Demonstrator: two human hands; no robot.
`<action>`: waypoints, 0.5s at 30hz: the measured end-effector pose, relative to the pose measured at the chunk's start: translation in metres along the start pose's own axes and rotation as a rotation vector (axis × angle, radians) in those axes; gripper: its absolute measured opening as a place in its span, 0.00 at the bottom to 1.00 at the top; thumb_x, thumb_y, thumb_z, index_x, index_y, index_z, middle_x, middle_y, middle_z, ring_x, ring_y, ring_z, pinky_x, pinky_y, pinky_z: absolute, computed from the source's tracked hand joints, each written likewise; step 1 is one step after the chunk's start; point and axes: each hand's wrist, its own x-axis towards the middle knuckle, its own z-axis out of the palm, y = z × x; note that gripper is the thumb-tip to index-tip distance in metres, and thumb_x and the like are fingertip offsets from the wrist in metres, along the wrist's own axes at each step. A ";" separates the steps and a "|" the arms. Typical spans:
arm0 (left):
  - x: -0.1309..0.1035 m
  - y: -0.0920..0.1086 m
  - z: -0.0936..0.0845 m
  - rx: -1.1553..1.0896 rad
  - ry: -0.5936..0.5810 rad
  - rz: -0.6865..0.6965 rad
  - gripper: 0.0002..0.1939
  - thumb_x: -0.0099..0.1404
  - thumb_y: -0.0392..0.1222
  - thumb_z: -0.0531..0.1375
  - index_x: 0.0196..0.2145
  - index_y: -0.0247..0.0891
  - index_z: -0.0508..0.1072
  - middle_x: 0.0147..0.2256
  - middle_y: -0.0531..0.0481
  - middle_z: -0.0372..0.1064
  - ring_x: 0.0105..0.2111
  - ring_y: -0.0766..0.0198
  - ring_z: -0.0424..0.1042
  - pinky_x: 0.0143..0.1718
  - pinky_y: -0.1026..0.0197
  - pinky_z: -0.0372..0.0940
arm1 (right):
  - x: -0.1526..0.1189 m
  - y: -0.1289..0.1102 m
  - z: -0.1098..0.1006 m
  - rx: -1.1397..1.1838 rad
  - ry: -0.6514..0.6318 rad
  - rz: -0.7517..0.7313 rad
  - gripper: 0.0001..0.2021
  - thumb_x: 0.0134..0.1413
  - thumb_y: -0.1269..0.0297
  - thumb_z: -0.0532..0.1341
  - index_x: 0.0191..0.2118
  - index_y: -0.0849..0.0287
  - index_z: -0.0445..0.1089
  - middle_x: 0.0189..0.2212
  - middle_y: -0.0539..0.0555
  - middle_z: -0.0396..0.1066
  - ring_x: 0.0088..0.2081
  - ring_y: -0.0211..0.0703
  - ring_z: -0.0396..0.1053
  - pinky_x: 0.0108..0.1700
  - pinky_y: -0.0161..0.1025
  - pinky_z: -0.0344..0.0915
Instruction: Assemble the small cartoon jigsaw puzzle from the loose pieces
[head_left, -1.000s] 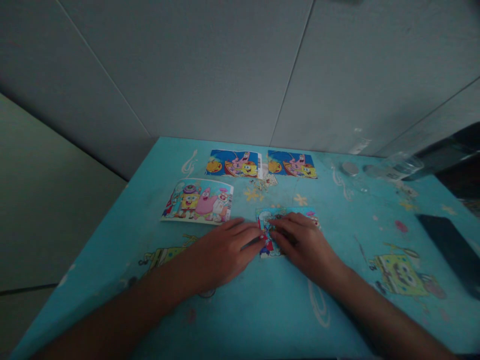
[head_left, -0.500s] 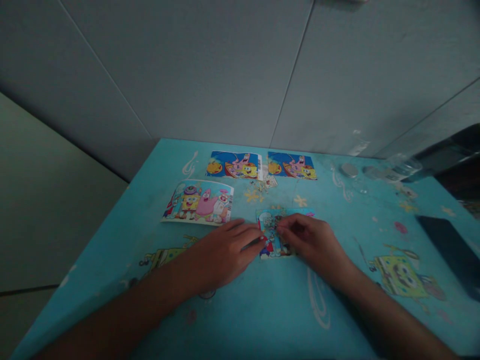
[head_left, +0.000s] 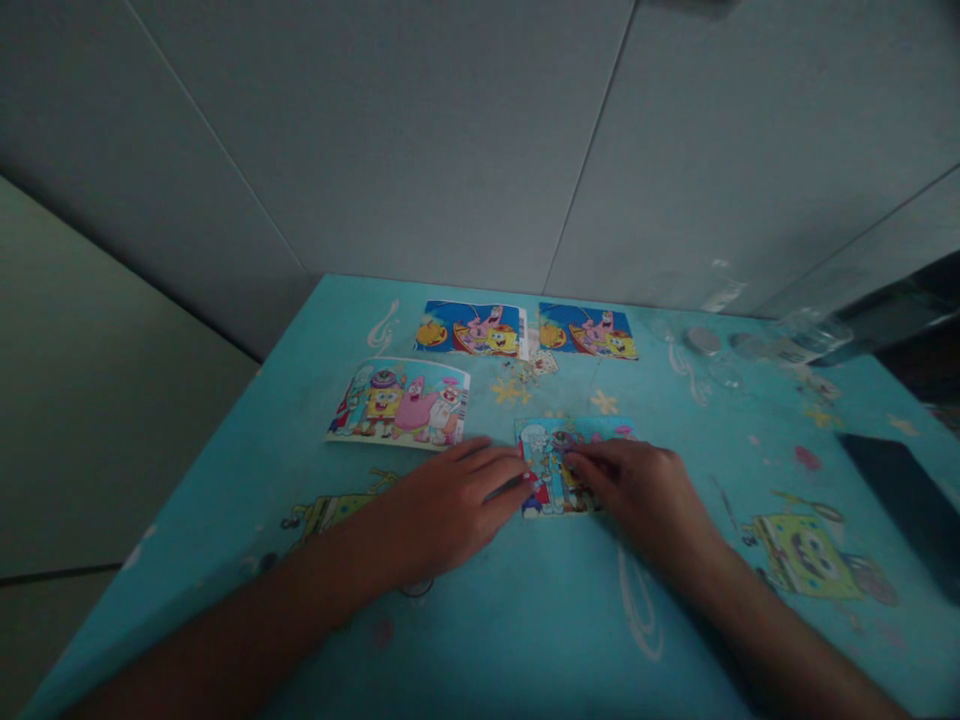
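Observation:
A small cartoon picture card (head_left: 553,485) lies flat on the table in front of me, its right part covered by my right hand. My left hand (head_left: 476,495) rests at the card's left edge, fingers loosely spread and holding nothing. The thumb and fingertips of my right hand (head_left: 637,480) are pinched together on the middle of the card; whatever is between them is hidden. A larger sheet with similar cartoon figures (head_left: 409,405) lies just beyond my left hand, its edge slightly raised.
Two blue cartoon pictures (head_left: 469,328) (head_left: 587,330) lie near the wall. Small loose bits (head_left: 529,370) are scattered below them. At the right are a round lid (head_left: 703,341), a clear plastic bottle (head_left: 810,340) and a dark flat object (head_left: 900,500). A printed cloth (head_left: 480,640) covers the table.
My right hand has shifted slightly right and lower over the card. A greyish patch by its fingertips no longer shows; cartoon figures are visible there. My left hand stays in place.

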 end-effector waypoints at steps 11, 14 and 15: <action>0.000 0.000 0.000 0.000 -0.003 -0.008 0.16 0.79 0.34 0.50 0.58 0.34 0.72 0.56 0.41 0.71 0.59 0.51 0.68 0.63 0.44 0.64 | 0.005 0.019 -0.007 0.029 -0.085 -0.233 0.11 0.66 0.69 0.63 0.48 0.52 0.81 0.42 0.57 0.78 0.41 0.48 0.75 0.46 0.46 0.73; 0.001 0.000 0.000 0.000 0.009 0.000 0.16 0.79 0.34 0.50 0.58 0.33 0.72 0.55 0.40 0.71 0.58 0.51 0.68 0.63 0.45 0.64 | 0.003 0.018 -0.003 0.018 -0.101 -0.240 0.09 0.66 0.69 0.64 0.46 0.52 0.81 0.41 0.56 0.77 0.41 0.48 0.75 0.47 0.47 0.72; 0.001 0.000 0.000 -0.002 0.012 0.002 0.16 0.79 0.34 0.51 0.57 0.32 0.72 0.55 0.40 0.71 0.58 0.51 0.69 0.63 0.45 0.64 | 0.003 0.016 -0.002 0.018 -0.106 -0.244 0.08 0.66 0.69 0.64 0.45 0.53 0.81 0.41 0.56 0.77 0.41 0.48 0.74 0.47 0.47 0.71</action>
